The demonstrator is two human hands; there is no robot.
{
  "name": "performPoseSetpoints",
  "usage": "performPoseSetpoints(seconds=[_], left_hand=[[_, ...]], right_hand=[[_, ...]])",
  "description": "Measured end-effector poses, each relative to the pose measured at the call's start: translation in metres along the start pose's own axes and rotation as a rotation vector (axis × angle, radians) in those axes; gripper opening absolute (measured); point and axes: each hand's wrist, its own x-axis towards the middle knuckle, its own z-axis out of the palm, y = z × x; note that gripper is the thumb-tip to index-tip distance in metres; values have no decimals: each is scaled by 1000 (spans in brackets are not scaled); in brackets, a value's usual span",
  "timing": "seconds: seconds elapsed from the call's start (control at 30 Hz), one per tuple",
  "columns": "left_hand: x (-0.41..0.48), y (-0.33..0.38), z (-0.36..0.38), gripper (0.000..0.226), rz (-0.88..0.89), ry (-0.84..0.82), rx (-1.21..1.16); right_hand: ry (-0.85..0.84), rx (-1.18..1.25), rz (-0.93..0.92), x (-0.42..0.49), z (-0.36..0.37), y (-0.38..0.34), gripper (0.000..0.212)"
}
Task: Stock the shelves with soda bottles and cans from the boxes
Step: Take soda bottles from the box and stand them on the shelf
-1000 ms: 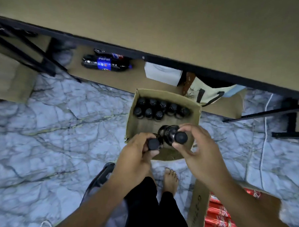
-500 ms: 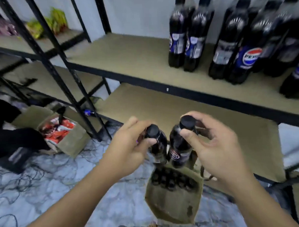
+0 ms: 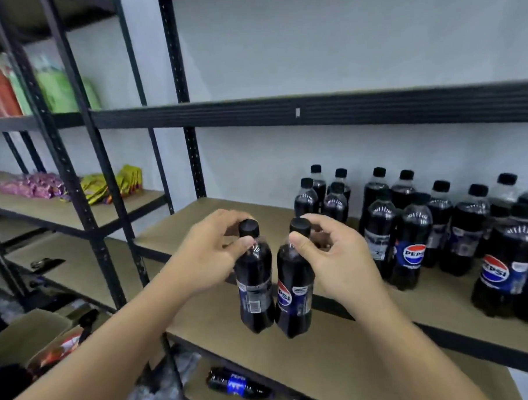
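Observation:
I hold two small dark Pepsi bottles side by side in the air in front of the shelving. My left hand (image 3: 209, 252) grips the left bottle (image 3: 254, 286) by its neck under the black cap. My right hand (image 3: 340, 254) pinches the neck of the right bottle (image 3: 294, 292). Both hang just before the brown middle shelf (image 3: 227, 219), whose left part is bare. Several Pepsi bottles (image 3: 410, 245) stand in rows on the right of that shelf.
A black upper shelf beam (image 3: 313, 110) crosses above. Black uprights (image 3: 83, 177) stand at left, with snack packets (image 3: 98, 186) behind them. A lower shelf (image 3: 324, 357) lies below, a bottle (image 3: 237, 385) lying on the floor level, and an open cardboard box (image 3: 29, 337) with red packs at lower left.
My view has swung up from the floor box to the shelves. Both hands have lifted the two bottles out of the box and up to the level of the middle shelf.

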Motion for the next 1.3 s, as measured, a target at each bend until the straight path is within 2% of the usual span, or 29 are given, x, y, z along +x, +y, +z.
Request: performPoseSetpoints(seconds=[0.17, 0.33, 0.37, 0.47, 0.53, 0.7, 0.87, 0.97, 1.03, 1.1, 1.13, 1.23, 1.3], left_hand=[[79, -50, 0, 19, 41, -51, -128], [159, -105, 7, 25, 85, -118, -208], [174, -115, 8, 25, 92, -132, -234], [216, -144, 12, 26, 109, -180, -286], [242, -159, 17, 27, 97, -203, -315], [293, -189, 37, 26, 103, -202, -349], [318, -208, 58, 27, 120, -177, -389], [318, -219, 67, 20, 149, -174, -433], [309, -226, 73, 19, 173, -189, -492], [297, -240, 85, 32, 204, -265, -613], [290, -251, 93, 44, 206, -327, -636], [276, -295, 119, 71, 192, -473, -473], [269, -315, 131, 65, 137, -515, -282]], right_hand=[[131, -37, 18, 69, 32, 21, 10], [292, -162, 62, 130, 75, 50, 11], [325, -196, 80, 142, 83, 56, 13], [423, -275, 142, 179, 108, 75, 40], [475, -312, 156, 202, 120, 86, 45], [546, -381, 202, 248, 137, 106, 40], [625, -441, 136, 272, 149, 126, 29], [583, -433, 135, 275, 157, 138, 29], [501, -342, 215, 268, 165, 147, 48], [451, -243, 295, 257, 174, 154, 69], [428, -212, 319, 250, 176, 160, 70], [356, -221, 413, 229, 179, 180, 67], [353, -272, 487, 220, 182, 192, 68]])
